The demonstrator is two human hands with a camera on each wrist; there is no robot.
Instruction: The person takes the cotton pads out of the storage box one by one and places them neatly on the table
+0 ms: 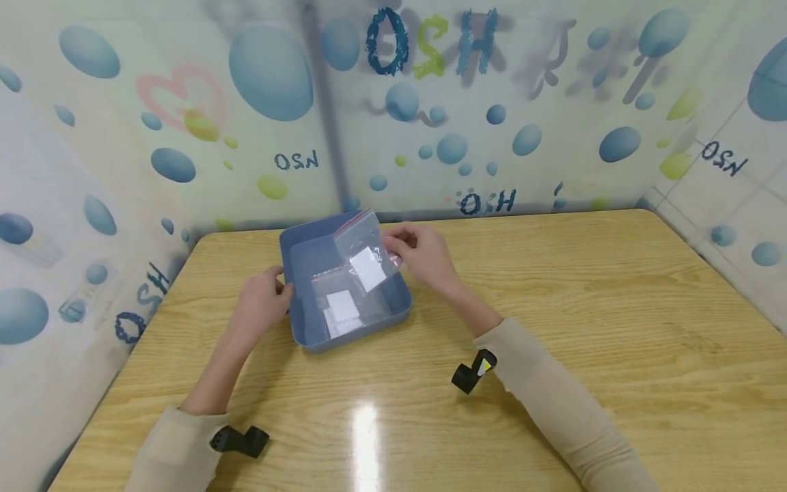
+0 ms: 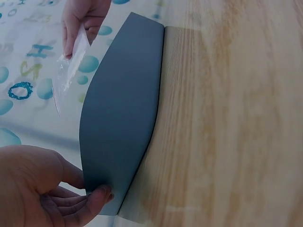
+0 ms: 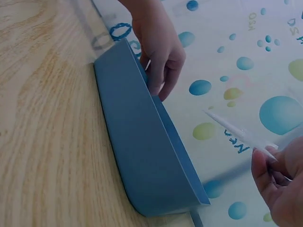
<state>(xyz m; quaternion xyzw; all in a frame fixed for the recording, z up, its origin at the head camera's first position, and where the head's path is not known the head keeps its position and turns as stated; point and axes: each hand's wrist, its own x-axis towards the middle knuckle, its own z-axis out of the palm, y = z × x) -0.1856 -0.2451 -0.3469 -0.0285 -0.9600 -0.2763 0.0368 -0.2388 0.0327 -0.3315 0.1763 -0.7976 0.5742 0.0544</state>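
A blue-grey plastic tray (image 1: 316, 247) sits at a slant on the table. My left hand (image 1: 263, 298) grips its left wall, with the thumb over the rim and the fingers on the outside. Between the thumb and fingers of my right hand (image 1: 424, 256) is a clear zip bag (image 1: 353, 236) with a white card inside, raised over the tray's right side. In the right wrist view this bag (image 3: 236, 132) appears edge-on above the rim. More clear bags (image 1: 328, 281) with white pieces lie on the tray floor, partly covered by the raised one.
The wooden table (image 1: 553, 294) extends well to the right of the tray. A wall sheet (image 1: 381, 137) with blue bubbles and lettering rises behind the table's back edge. Both sleeves carry a small black camera (image 1: 473, 371) at the wrist.
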